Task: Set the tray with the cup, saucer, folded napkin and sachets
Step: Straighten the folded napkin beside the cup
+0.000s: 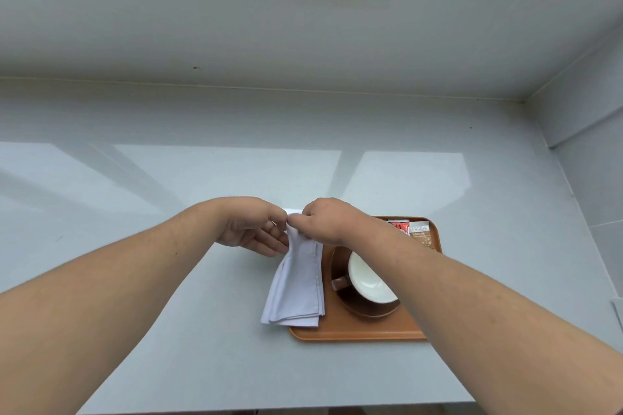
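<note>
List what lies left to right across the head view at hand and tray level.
left hand → napkin → cup on its saucer → brown sachet; the tray spans beneath them.

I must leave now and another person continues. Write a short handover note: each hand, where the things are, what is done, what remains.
Left hand: pinching the top end of the folded napkin.
Right hand: also gripping that top end; its forearm crosses over the tray.
Napkin: white, folded, hanging down, its lower end at the tray's left edge, partly over the counter.
Done: cup sits on the brown saucer on the tray; two sachets lie at the tray's far side.
Left: lay the napkin fully on the tray beside the saucer, then release.
</note>
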{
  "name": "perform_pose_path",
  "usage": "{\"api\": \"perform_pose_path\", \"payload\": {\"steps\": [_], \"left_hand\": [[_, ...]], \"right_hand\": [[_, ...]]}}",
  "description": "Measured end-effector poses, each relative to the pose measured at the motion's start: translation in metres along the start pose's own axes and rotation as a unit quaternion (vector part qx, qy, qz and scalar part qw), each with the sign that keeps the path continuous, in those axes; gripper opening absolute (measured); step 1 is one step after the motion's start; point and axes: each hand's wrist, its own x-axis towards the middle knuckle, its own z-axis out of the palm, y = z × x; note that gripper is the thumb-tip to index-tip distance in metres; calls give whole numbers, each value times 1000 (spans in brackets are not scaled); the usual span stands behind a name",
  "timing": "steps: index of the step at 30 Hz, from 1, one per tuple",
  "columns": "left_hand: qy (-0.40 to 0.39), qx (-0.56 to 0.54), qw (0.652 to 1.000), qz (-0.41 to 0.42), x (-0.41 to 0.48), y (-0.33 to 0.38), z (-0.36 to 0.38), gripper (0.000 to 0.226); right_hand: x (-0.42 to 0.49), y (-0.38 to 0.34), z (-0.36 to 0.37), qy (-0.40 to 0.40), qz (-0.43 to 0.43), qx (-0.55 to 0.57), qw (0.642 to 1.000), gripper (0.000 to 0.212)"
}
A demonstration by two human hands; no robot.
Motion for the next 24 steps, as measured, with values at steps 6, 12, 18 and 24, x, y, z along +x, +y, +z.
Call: {"api": "perform_pose_path", "payload": {"steps": [6,12,18,24], "left_hand": [[-53,36,998,30,2,-3,8,22],[-36,120,990,57,11,-8,21,32],[30,272,956,107,19,-11,36,31],[27,338,935,102,23,-11,46,18]], "right_hand": [[1,-1,-4,-1,19,34,999,47],[-1,5,-3,14,-5,15,1000,21],[0,18,-4,31,-12,-45,998,13],[3,28,-4,33,-14,-54,998,16]]}}
